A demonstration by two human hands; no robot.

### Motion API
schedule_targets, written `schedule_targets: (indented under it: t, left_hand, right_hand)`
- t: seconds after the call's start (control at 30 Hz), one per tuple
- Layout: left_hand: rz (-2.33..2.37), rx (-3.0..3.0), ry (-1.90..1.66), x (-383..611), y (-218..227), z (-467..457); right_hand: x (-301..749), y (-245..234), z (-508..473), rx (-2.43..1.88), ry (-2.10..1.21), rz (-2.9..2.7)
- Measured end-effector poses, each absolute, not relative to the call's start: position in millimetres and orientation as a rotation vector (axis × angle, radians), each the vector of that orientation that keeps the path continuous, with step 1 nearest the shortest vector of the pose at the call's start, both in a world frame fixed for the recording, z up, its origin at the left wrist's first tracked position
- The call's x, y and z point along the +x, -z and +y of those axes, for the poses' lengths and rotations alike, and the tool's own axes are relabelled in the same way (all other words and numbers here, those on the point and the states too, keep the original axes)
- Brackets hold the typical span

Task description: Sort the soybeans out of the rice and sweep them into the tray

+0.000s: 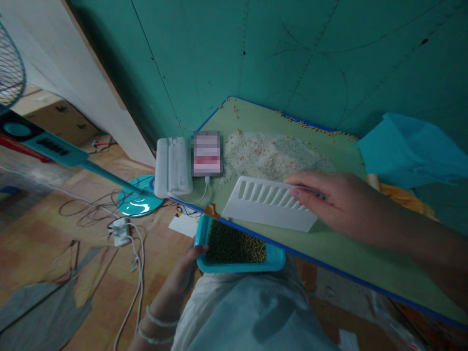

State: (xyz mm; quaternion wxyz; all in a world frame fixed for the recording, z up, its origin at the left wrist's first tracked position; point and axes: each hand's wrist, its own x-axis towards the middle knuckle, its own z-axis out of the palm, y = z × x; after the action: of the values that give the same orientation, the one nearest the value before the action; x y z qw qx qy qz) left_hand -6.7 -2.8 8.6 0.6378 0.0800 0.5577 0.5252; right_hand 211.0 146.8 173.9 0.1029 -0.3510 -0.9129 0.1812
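My right hand (334, 207) is closed on the top edge of a flat white slotted plastic divider (268, 214). The divider's lower edge is at the green tabletop (365, 253), near the blue front rim. Behind it on the table lies a heap of pale grains (274, 153) with tan beans scattered in it. My left hand (190, 262) grips the left end of a turquoise tray (241, 267), thumb over its rim. In the tray, just below the table edge and above my lap, are dark green beans (224, 241) and tan beans (257, 247).
A white case (173, 166) and a blurred-out device (207, 153) with a cable stand on the table's left. A blue bin (409, 151) and orange cloth (405, 197) are at right. The fan base (141, 195), cords and a power strip (120, 231) occupy the floor.
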Motion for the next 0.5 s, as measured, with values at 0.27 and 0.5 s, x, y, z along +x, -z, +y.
schedule_targets:
  t: [0.27,0.5]
  left_hand:
    - [1.249,0.161,-1.207,0,-13,1]
    - [1.289,0.147,-1.173,-1,-10,0]
  right_hand:
    - [231,-174,140,-1.127,-0.663,-2.624]
    - [275,-186,176,-1.443,-0.619,-2.122]
